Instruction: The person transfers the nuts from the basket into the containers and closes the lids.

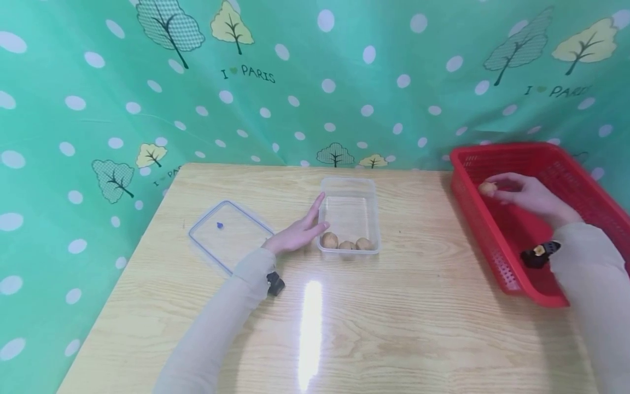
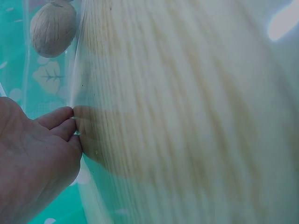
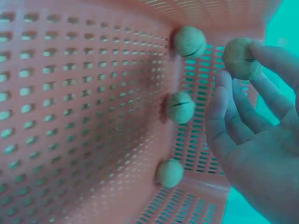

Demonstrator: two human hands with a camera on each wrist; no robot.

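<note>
My right hand (image 1: 529, 200) pinches a walnut (image 3: 242, 59) between thumb and fingertips, inside the red basket's left side. Three more walnuts lie along the basket's wall in the right wrist view, one of them the middle walnut (image 3: 180, 107). With fingers extended, my left hand (image 1: 300, 230) rests against the left side of a clear plastic container (image 1: 375, 219). Inside that container three walnuts sit in a row at the near end, the leftmost walnut (image 1: 329, 240) closest to my left thumb. The left wrist view shows a walnut (image 2: 53, 29) through the clear wall.
The red basket (image 1: 479, 241) stands at the table's right side, its holed wall (image 3: 84, 107) tall around the right hand. Left of the container lies a clear lid (image 1: 231, 230) with a blue rim, partly behind the left forearm. A patterned green cloth (image 1: 305, 82) hangs behind the wooden table (image 1: 394, 323).
</note>
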